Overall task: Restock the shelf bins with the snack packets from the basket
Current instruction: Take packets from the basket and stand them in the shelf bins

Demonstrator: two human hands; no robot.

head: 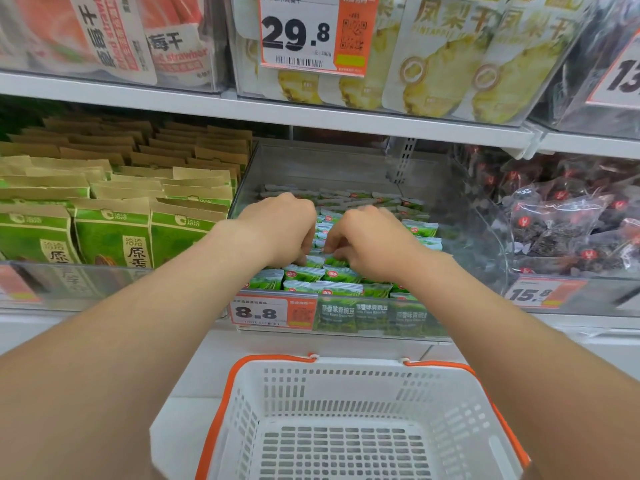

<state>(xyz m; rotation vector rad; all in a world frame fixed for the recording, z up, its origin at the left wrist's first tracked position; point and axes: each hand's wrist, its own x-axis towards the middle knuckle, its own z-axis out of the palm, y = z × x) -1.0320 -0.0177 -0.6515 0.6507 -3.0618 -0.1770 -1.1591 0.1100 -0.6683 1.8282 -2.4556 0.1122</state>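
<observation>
**Both hands deep in the middle bin, basket waiting below**

The white shelf (311, 116) fills the view, and up top it carries clear boxes of pineapple packets (440, 74) and strawberry packets (173, 46). On the level below, rows of brown-and-green bags (110, 233) stand tight on the left, and dark packets (561, 223) are heaped on the right. Between them sits the clear bin (242, 181), and that is where the action is.

Near the bottom edge, just in front of the shelf, is the white basket (346, 363) with orange handles, its slotted floor in plain sight.

Both bare forearms reach over it into the bin. The left hand (280, 230) and the right hand (367, 240) sit knuckles up, almost touching, fingers curled down. Their tips pinch into the green snack packets (304, 273) near the bin's front. How many packets each hand grips cannot be told.

The packets stand in rows along the front of the bin and lie flatter toward the back.

Smallest of all are the price tags: 8.8 (259, 311) on the bin's front, 29.8 (298, 32) above, and 15.8 (533, 294) to the right.
</observation>
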